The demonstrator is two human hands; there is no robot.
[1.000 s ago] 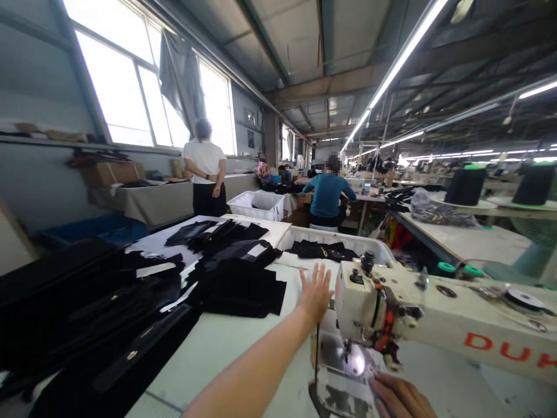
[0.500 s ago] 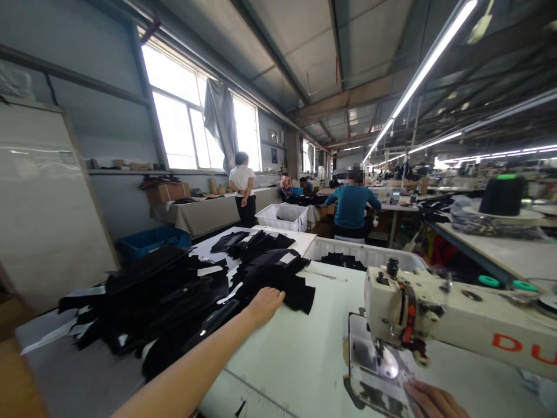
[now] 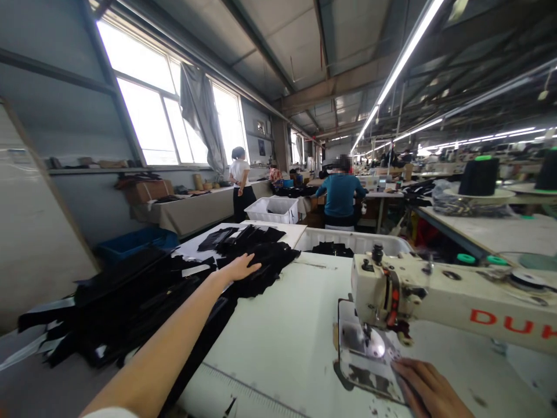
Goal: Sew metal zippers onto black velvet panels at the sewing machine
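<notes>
My left hand [image 3: 240, 268] reaches forward over a heap of black cloth pieces [image 3: 270, 258]. Its fingers are spread, and it seems to rest on the top of the heap. More black cloth [image 3: 143, 302] with white strips is piled further left, along my forearm. My right hand [image 3: 429, 383] lies at the lower right beside the needle plate of the sewing machine [image 3: 391, 296]. Its fingers are stretched out on the table, close to the plate's edge, with no cloth visible under them. A small lamp lights the spot below the needle.
A ruler [image 3: 243, 389] runs along the front of the pale table [image 3: 278, 337]. Behind it stands a white bin [image 3: 383, 242] with black pieces inside. A co-worker in a blue top [image 3: 343, 194] sits beyond, and another person [image 3: 239, 180] stands near the windows. Thread cones [image 3: 478, 177] are at the right.
My left hand has moved left and farther onto the heap, and its fingers have spread. The black piece near it no longer sticks out over the table. The view has turned slightly right.
</notes>
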